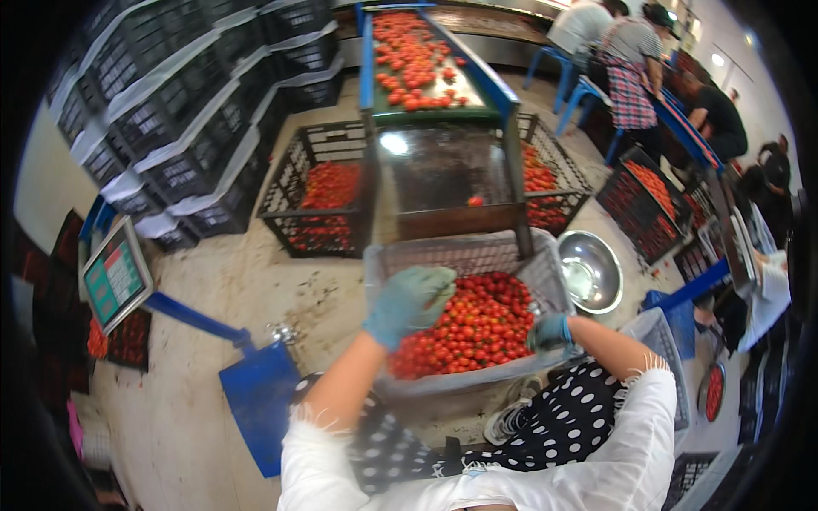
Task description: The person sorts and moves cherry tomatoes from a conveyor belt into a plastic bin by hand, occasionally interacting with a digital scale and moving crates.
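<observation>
In front of me stands a crate [551,281] lined with pale sheeting, holding many small red tomatoes [490,324]. My left hand [407,305], in a blue-green glove, is over the left part of these tomatoes. It is slightly blurred, its fingers bent together; whatever they hold, if anything, is hidden. At the crate's right side, my right hand [550,332] in a similar glove reaches down to the tomatoes by the rim. Its fingertips are dark and mostly hidden, so I cannot see whether they grip anything.
A conveyor [439,166] carrying tomatoes slopes down to the crate's far side. Black crates [311,200] of tomatoes flank it. A steel bowl [590,272] is to the right; a blue platform scale [260,409] stands left. Stacked crates [179,111] rise behind. Several people work at far right.
</observation>
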`<state>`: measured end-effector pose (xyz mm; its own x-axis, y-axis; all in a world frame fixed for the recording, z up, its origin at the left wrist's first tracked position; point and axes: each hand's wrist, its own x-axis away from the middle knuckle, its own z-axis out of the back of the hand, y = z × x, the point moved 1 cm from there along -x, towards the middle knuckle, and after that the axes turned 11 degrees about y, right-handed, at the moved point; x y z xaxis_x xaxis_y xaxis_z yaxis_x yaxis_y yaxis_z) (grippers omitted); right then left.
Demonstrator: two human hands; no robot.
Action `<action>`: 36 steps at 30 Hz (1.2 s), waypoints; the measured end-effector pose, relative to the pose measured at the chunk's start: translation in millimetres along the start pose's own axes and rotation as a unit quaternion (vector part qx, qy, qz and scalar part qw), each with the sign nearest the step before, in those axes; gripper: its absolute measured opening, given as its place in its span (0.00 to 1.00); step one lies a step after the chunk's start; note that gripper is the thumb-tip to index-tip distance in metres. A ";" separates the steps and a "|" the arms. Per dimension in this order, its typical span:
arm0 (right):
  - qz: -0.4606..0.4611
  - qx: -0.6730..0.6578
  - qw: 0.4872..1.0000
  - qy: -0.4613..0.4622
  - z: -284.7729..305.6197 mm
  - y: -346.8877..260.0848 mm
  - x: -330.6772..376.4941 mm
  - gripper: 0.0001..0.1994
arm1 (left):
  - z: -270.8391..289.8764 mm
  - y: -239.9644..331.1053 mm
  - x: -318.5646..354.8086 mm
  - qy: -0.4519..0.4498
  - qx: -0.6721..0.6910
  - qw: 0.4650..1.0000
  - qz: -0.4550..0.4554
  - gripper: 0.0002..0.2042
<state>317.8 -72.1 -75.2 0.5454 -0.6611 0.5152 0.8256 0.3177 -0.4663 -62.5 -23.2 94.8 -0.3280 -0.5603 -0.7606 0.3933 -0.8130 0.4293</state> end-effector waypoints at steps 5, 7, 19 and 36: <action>-0.184 -0.682 0.597 0.380 161.7 21.0 50.9 0.21 | 1.5 -7.2 -7.1 0.055 0.005 0.998 -0.039 0.10; -0.188 -0.549 0.650 0.491 180.7 21.9 50.6 0.22 | 3.3 -10.0 -12.9 0.087 0.012 0.996 -0.033 0.10; 0.183 0.023 0.976 0.119 -45.0 -129.6 -96.6 0.18 | 38.8 -29.5 -14.3 0.170 -0.028 0.984 0.038 0.12; 0.207 -0.023 0.963 0.168 -63.6 -139.0 -150.2 0.16 | 42.8 -33.1 -16.6 0.112 -0.061 0.991 0.035 0.14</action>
<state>112.0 -60.2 -133.5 0.7424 -0.6696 0.0190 0.5355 0.5762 -0.6174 -106.8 6.2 114.0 -0.1032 -0.5537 -0.8263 0.5132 -0.7412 0.4327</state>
